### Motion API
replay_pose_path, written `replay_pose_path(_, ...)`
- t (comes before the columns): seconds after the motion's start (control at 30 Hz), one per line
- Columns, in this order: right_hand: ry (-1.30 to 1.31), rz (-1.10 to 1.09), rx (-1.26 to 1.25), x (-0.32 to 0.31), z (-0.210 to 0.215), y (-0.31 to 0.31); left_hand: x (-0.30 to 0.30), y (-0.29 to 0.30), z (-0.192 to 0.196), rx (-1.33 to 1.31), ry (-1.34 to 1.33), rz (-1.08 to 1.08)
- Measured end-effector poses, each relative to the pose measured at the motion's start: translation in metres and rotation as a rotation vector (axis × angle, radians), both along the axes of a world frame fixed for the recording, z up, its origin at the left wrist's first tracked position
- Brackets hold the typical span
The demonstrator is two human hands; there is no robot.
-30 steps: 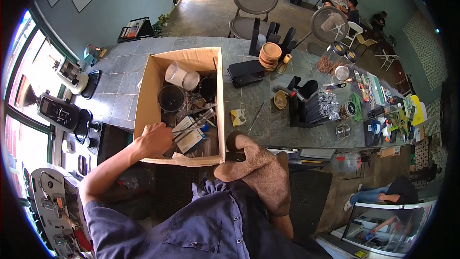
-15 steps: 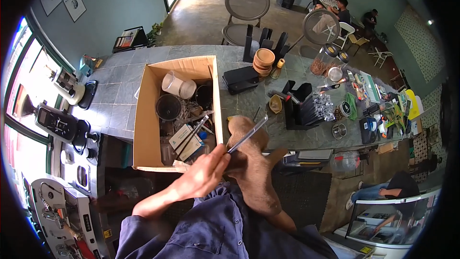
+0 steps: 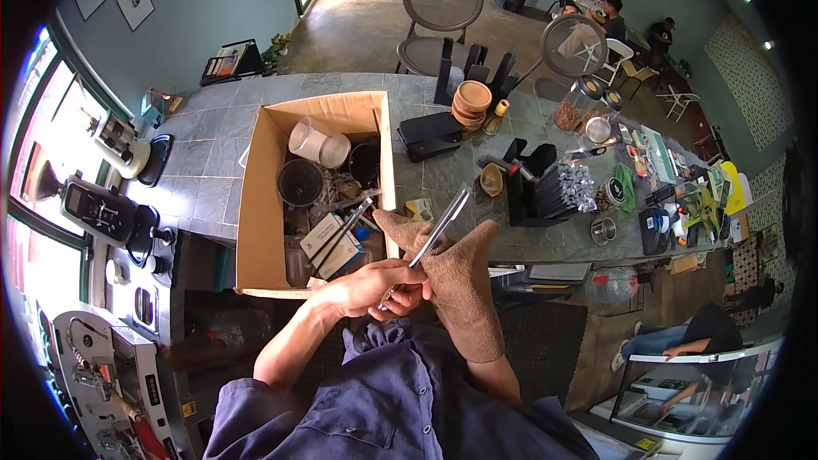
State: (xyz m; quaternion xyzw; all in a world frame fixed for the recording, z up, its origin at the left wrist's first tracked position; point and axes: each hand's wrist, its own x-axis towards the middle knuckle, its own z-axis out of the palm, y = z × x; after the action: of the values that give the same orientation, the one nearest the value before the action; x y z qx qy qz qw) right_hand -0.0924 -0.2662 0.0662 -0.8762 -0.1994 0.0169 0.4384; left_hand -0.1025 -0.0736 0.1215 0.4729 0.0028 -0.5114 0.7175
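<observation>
Both hands meet in front of the chest, just below the edge of the grey tiled surface point(image 3: 221, 162): the left hand point(image 3: 371, 288) is closed around the lower end of a long metal utensil point(image 3: 439, 230), whose shaft slants up and to the right. The right hand point(image 3: 447, 277) is hidden under a brown cloth point(image 3: 464, 290) that wraps it and presses against the utensil, so its grip cannot be told. Just beyond the hands, on the surface, stands an open cardboard box point(image 3: 256, 204) filled with cups, tools and small cartons.
</observation>
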Motion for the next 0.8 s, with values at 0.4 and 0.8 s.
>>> replay_pose_path(0.4,0.239,0.044,0.270,-0.025,0.008,-0.017,-0.003,-0.004,-0.003,-0.190,-0.009,0.053)
replay_pose_path(0.8,0.473,-0.114,0.530,0.003,0.064,0.002,-0.031,-0.011,-0.007,0.301,-0.534,0.290)
